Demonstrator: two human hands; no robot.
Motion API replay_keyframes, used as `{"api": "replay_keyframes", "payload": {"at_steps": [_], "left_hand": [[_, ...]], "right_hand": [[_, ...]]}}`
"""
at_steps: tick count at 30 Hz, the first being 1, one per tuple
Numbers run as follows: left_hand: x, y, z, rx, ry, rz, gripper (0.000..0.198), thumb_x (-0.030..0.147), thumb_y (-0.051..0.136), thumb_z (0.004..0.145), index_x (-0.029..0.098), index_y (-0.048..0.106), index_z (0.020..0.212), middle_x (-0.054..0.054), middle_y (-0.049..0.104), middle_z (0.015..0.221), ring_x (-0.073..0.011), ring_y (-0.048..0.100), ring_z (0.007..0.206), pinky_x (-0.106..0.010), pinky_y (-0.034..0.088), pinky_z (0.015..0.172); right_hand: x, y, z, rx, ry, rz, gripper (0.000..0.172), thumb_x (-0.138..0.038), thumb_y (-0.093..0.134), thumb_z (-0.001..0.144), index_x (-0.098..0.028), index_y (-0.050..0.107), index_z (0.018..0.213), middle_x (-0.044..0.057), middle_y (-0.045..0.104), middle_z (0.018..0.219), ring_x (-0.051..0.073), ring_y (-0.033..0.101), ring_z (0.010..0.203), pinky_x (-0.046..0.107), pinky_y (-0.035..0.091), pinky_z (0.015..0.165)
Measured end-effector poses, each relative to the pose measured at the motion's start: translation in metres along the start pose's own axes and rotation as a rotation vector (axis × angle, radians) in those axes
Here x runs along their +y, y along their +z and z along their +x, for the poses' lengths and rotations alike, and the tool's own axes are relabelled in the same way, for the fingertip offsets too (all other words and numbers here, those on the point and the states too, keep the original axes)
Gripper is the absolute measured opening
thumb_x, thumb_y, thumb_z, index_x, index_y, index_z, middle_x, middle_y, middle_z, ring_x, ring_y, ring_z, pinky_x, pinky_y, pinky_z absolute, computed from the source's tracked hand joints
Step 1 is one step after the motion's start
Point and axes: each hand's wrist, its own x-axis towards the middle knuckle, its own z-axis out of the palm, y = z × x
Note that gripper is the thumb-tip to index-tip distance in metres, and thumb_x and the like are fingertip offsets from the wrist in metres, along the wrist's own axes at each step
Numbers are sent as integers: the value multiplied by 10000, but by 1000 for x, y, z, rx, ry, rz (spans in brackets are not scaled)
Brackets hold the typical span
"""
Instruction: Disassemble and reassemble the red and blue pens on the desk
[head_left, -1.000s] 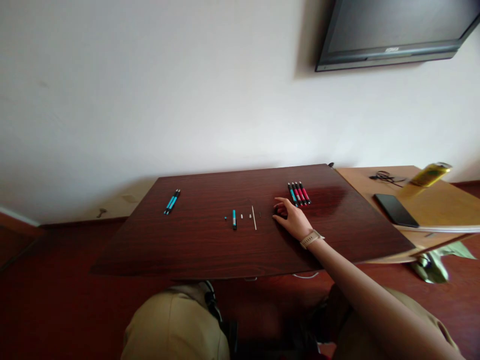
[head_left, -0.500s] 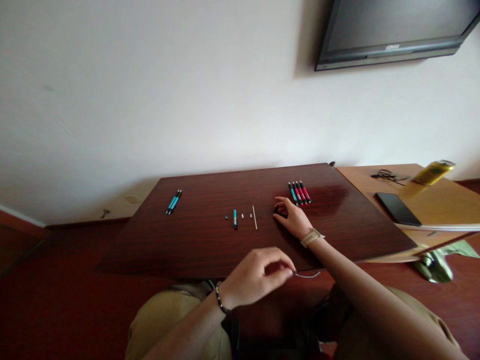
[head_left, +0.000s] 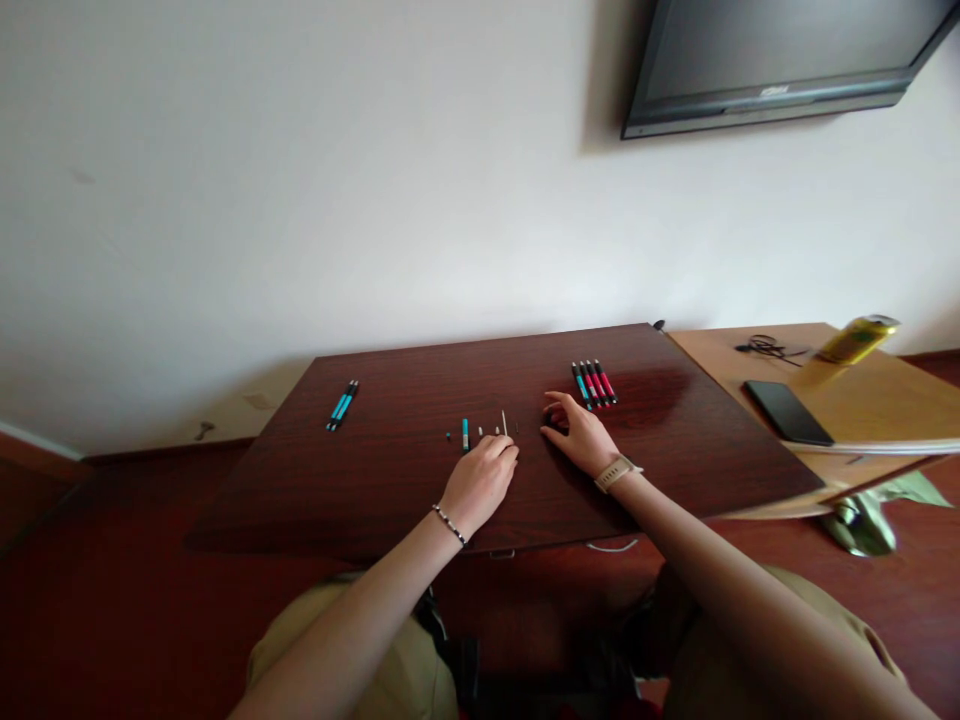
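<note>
My left hand point(head_left: 484, 482) rests on the dark brown table point(head_left: 397, 500), its fingers bent together over the lower end of a thin white rod point(head_left: 504, 422). My right hand point(head_left: 581, 437) lies to the right, thumb and index finger curved and apart; a small dark patch between them is too unclear to name. Left of the rod are small white pieces point(head_left: 481, 431), a turquoise pen barrel point(head_left: 465, 434), partly hidden by my left hand, and a tiny turquoise piece point(head_left: 448, 436). A tiny dark thin piece point(head_left: 517, 427) lies between my hands.
Two turquoise pens point(head_left: 343, 405) lie at the left. A row of turquoise and pink pens point(head_left: 594, 384) is beyond my right hand. On the wooden surface at right are a phone point(head_left: 787, 412), a cable point(head_left: 769, 347) and a yellow can point(head_left: 859, 340). A television point(head_left: 780, 60) hangs above.
My left hand has moved forward and up from the table's near edge to the white rod. My right hand stays in nearly the same place. The view has shifted slightly.
</note>
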Motion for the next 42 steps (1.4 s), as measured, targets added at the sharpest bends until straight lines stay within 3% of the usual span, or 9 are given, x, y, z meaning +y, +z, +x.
{"api": "replay_keyframes", "payload": {"at_steps": [7,14,22,29,42], "left_hand": [[2,-9,-20,-40,-8,-86,188,105,544,1041,167,712,1095,-66,719,1142,-206,683,1077,-353,600,990],[9,-17,-39,-35,82,-215,209,139,527,1063,177,720,1132,-62,737,1161,-189,701,1092,-337,603,1011],[10,-10,-29,-44,156,-242,182,150,541,1066,168,715,1119,-51,745,1155,-178,691,1108,-322,602,1009],[16,-5,-23,-46,145,-226,185,145,528,1067,175,704,1113,-59,738,1149,-193,697,1114,-341,603,1016],[6,1,-2,-31,113,-166,185,122,538,1054,154,717,1083,-66,727,1120,-201,681,1078,-352,593,1002]], "right_hand": [[-2,0,-1,3,4,0,556,-214,700,884,-254,527,1412,75,736,1117,230,719,941,412,606,903],[-3,-2,0,6,-4,-8,495,-224,656,917,-255,547,1399,76,747,1110,239,724,956,411,595,916],[-4,-6,1,23,4,-24,430,-228,629,949,-277,579,1374,45,775,1034,252,748,927,383,597,860],[-7,-5,1,24,16,-4,440,-220,631,951,-279,573,1383,40,785,1043,253,756,933,374,600,830],[-10,-4,0,37,30,6,469,-200,648,928,-280,568,1384,40,780,1066,245,758,931,387,604,864]]}}
